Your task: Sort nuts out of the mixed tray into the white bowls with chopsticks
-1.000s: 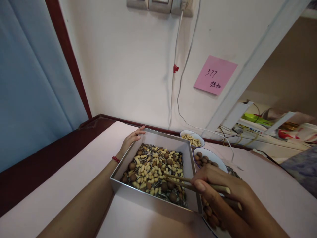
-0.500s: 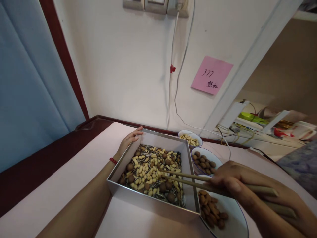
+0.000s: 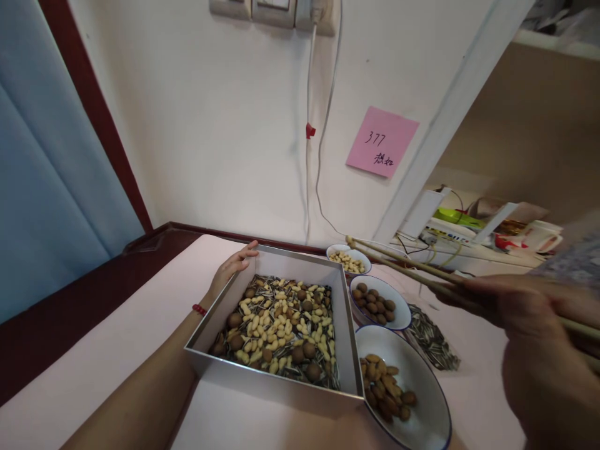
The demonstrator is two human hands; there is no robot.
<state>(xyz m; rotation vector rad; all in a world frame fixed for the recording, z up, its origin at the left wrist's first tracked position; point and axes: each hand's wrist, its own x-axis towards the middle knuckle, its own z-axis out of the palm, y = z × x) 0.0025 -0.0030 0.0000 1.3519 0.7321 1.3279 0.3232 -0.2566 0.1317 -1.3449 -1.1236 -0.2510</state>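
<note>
Fingers of the right hand [image 3: 544, 356] pinched the chopsticks [image 3: 412, 263], whose long axis ran leftward toward the peanut bowl [image 3: 336, 248].

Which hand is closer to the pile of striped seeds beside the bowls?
Right. The right hand, holding chopsticks, is right of the pile; the left hand is across the box, at its far left corner.

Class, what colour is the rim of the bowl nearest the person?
Blue, edging a white bowl; it shows best in the head view.
</note>
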